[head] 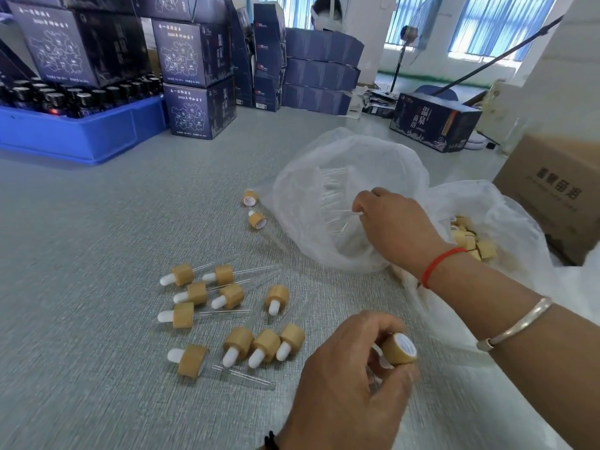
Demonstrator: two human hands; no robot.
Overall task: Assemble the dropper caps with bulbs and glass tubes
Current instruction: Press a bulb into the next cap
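droppers piling up, another tube being picked

head view: the left hand [349,368] curls round a bamboo-coloured cap [398,349], its white-lined opening turned up and to the right; whether a bulb already sits in it cannot be told, since the fingers hide that end. the right hand [389,227] reaches into the nearer clear bag [324,190] and pinches a glass tube [337,219] between thumb and fingertips, among more loose tubes there.

judged from the table [97,287], the job is well under way but far from over. ten finished droppers [227,313], each with white bulb, cap and tube, lie in a loose cluster left of the left hand. two more caps [254,207] lie apart near the bag's edge; one seems to have a tube, the other looks bare. a second bag [506,222] on the right holds a heap of unassembled caps [474,243], too overlapped to count. the tubes in the bag are too faint to count either.
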